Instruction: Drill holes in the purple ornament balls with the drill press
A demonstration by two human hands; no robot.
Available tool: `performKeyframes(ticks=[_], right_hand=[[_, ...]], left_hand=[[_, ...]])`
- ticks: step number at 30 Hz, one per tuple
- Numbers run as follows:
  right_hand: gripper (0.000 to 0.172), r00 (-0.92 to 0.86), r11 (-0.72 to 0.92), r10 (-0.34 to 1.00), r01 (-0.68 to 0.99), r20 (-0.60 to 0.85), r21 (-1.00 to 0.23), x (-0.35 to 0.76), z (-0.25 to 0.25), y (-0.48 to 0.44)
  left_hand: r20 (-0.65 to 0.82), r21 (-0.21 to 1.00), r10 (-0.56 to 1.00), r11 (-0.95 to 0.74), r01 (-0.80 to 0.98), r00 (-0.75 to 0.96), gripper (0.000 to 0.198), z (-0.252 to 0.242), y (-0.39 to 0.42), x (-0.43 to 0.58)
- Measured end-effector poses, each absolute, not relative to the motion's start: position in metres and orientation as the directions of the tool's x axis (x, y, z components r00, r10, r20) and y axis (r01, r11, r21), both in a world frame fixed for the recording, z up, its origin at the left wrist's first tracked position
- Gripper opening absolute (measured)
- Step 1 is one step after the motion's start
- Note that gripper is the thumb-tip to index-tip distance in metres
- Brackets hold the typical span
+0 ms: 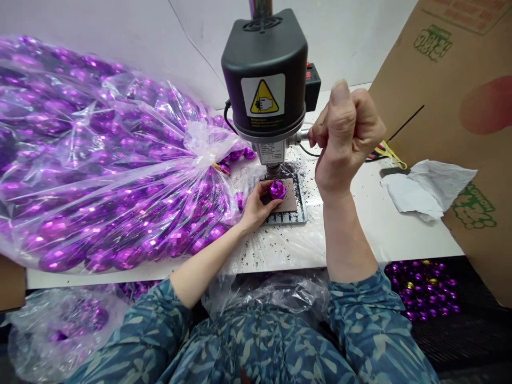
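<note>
My left hand [259, 205] grips a shiny purple faceted piece [277, 190], like a small ornament, between thumb and fingers. It rests on a brown board [291, 200] over a slotted metal base [301, 213], below the spindle of a black drill press [266, 69] bearing a yellow warning label. My right hand [346, 136] is raised at the press's right side, its fingers closed on the feed handle [299, 137], most of which is hidden in the fist. Dark shavings are scattered around the base.
A large clear bag [112, 176] of purple ornaments fills the left of the white table [352, 242]. Crumpled white paper [426, 186] lies at right, beside a cardboard box [452, 64]. Below the table edge are more purple pieces [426, 290] and another plastic bag [60, 330].
</note>
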State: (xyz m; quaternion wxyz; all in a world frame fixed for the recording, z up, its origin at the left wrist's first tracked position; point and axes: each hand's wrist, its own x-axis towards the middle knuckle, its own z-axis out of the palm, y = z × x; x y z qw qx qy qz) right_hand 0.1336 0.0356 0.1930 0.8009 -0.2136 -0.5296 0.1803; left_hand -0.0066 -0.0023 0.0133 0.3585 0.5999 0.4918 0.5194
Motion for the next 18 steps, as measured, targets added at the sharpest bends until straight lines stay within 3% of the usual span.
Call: performKeyframes(ticks=[6, 13, 18], right_hand=[[0.068, 0.415, 0.857, 0.489, -0.065, 0.768, -0.511, 0.133, 0.182, 0.027], [0.070, 0.466, 0.882, 0.394, 0.051, 0.792, -0.468, 0.132, 0.165, 0.036], [0.065, 0.468, 0.917, 0.341, 0.024, 0.815, -0.398, 0.133, 0.154, 0.037]], left_hand=[[0.188, 0.967, 0.981, -0.176, 0.184, -0.051, 0.055, 0.024, -0.004, -0.003], [0.193, 0.970, 0.980, -0.183, 0.162, -0.048, 0.054, 0.024, -0.005, -0.002], [0.202, 0.972, 0.978, -0.194, 0.136, -0.050, 0.056, 0.021, -0.004, -0.003]])
